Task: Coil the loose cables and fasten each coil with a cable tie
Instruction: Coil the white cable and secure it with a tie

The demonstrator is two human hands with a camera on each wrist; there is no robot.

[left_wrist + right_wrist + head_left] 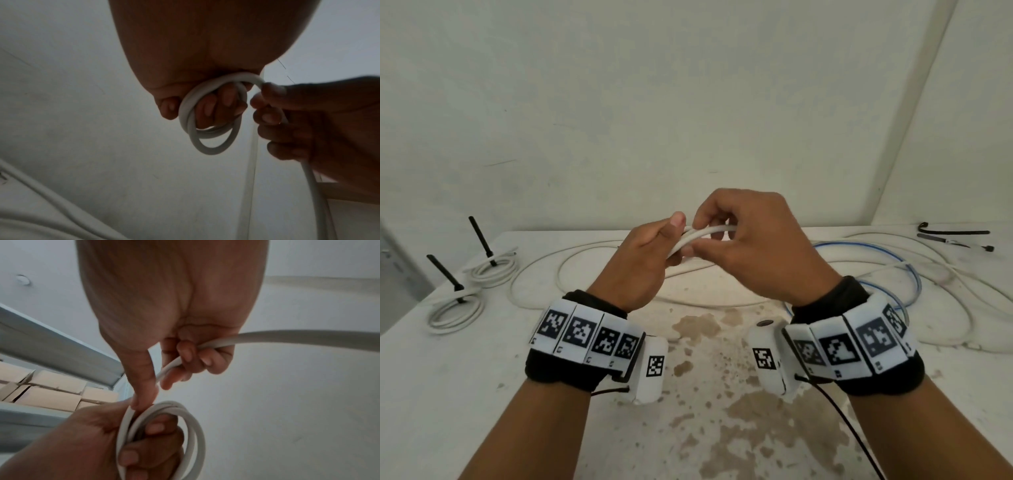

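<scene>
Above the table, my left hand (647,250) grips a small coil of white cable (705,233). In the left wrist view its fingers (218,104) curl through the coil's loops (207,134). My right hand (743,236) pinches the same cable just right of the coil; the free length (287,336) runs through its curled fingers (191,356) and off to the right. The coil (193,426) shows in my left hand at the bottom of the right wrist view. The rest of this white cable (571,263) lies loose on the table.
Two white coils (493,272) (453,313), each bound with an upright black cable tie, lie at the table's left edge. A blue cable (887,253) and more white cable sprawl at the right. Spare black ties (955,237) lie back right. Cardboard boxes (51,391) stand beside the table.
</scene>
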